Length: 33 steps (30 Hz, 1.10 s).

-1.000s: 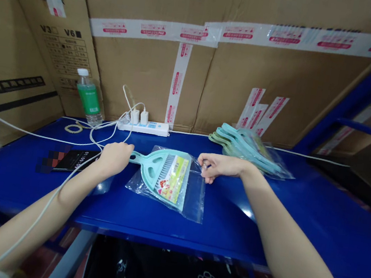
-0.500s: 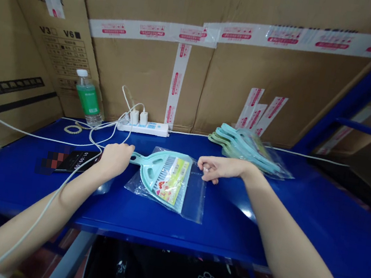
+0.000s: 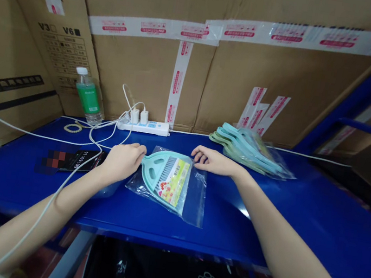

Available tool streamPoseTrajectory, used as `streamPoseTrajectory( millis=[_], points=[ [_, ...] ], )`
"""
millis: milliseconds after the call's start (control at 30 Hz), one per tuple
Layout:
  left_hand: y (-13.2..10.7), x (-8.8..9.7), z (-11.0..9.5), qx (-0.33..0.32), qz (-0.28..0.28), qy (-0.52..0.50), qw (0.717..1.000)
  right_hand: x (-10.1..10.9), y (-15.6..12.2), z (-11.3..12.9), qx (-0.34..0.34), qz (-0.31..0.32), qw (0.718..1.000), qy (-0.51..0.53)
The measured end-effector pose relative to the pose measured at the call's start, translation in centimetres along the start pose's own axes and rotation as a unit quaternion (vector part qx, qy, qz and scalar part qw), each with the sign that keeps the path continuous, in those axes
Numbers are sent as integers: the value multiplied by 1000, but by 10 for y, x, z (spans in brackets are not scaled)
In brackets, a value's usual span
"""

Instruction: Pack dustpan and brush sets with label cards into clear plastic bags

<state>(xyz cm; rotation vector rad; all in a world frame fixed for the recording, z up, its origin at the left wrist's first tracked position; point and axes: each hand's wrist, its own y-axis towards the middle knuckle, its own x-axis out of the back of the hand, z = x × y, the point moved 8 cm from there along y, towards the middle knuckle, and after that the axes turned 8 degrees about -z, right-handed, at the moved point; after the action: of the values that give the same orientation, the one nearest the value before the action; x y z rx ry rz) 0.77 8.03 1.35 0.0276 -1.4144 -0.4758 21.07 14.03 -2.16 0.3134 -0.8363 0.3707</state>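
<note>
**Two hands at a bagged dustpan on a blue counter**

A small mint-green dustpan (image 3: 164, 179) lies flat near the middle of the blue counter (image 3: 300, 213), inside a clear plastic bag (image 3: 193, 196). Pale bristles and a yellow-and-green printed card with red marks show on the pan's face. Its handle end points left, and the bag's loose edge spreads past it toward the near right.

The left hand (image 3: 123, 162) is curled over the handle end of the dustpan, fingers bent around it — the handle itself is hidden under the hand. The right hand (image 3: 212, 160) rests at the bag's far right corner, fingers loosely bent and touching the plastic; whether it pinches the bag cannot be told.

Counted on the counter: one bagged dustpan under the hands; one stack of more mint-green dustpans (image 3: 250, 149) at the back right, their number unclear; one white power strip (image 3: 145, 126) carrying two white chargers; one green-labelled bottle (image 3: 88, 98) at the back left; one dark phone (image 3: 80, 159). Cardboard boxes (image 3: 252, 74) stand behind.
</note>
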Motion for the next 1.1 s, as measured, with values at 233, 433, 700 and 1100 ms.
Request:
streamPoseTrajectory(
  millis=[233,433,700,1100],
  points=[
    [-15,8,-41,-227,14,-220,949,-4,1,10,26,-7,999,-41],
    [-24,8,-52,-298,62,-328,894,0,-2,17,39,-7,997,-65],
    [-20,6,-47,-292,64,-359,884,1,-10,22,33,24,992,-120],
    [-4,-5,-24,-226,-17,-153,962,-4,-16,20,23,73,986,-151]
  ],
)
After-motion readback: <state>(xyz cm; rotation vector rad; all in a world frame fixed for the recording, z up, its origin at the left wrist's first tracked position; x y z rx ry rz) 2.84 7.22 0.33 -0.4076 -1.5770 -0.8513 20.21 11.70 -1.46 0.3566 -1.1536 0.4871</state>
